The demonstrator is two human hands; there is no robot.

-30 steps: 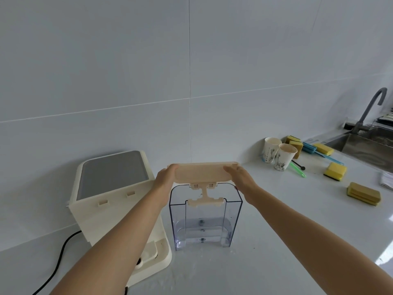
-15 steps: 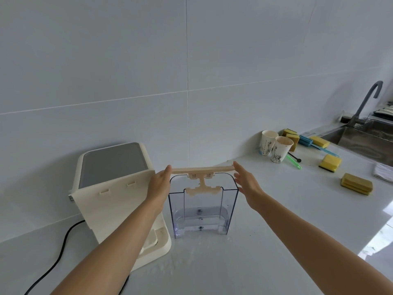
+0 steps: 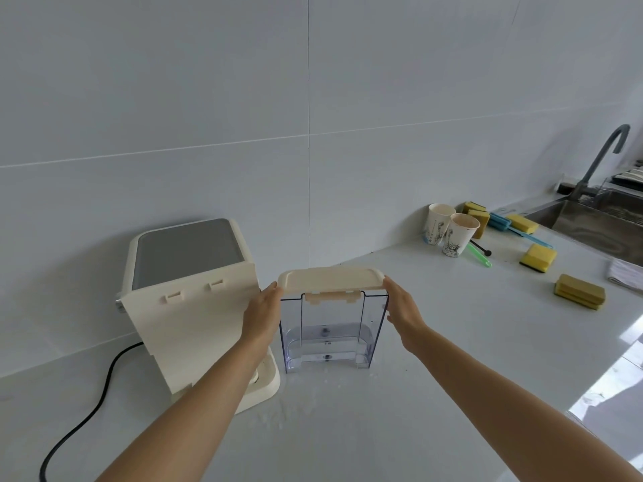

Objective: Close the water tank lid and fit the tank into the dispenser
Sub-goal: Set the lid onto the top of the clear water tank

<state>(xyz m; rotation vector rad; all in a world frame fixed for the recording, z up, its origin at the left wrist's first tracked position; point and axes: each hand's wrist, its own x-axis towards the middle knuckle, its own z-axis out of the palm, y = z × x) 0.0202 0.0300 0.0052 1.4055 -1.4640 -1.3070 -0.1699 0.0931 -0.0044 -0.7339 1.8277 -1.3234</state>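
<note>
A clear plastic water tank (image 3: pixel 330 337) stands upright on the white counter with a little water at its bottom. Its cream lid (image 3: pixel 330 279) lies flat across the tank's top. My left hand (image 3: pixel 263 316) rests against the lid's left end and the tank's left side, fingers extended. My right hand (image 3: pixel 403 309) touches the lid's right end and the tank's right side, fingers straight. The cream dispenser (image 3: pixel 195 300) with a grey top stands just left of the tank, almost touching my left hand.
A black cable (image 3: pixel 83 412) runs from the dispenser toward the front left. Two paper cups (image 3: pixel 449 233), several yellow sponges (image 3: pixel 537 259) and a green brush lie at the back right. A steel sink (image 3: pixel 598 220) with a faucet (image 3: pixel 600 158) is at the far right. Water drops sit before the tank.
The lid has come down from above the tank onto its top and now lies flat. Both hands followed it down and stay at its ends.
</note>
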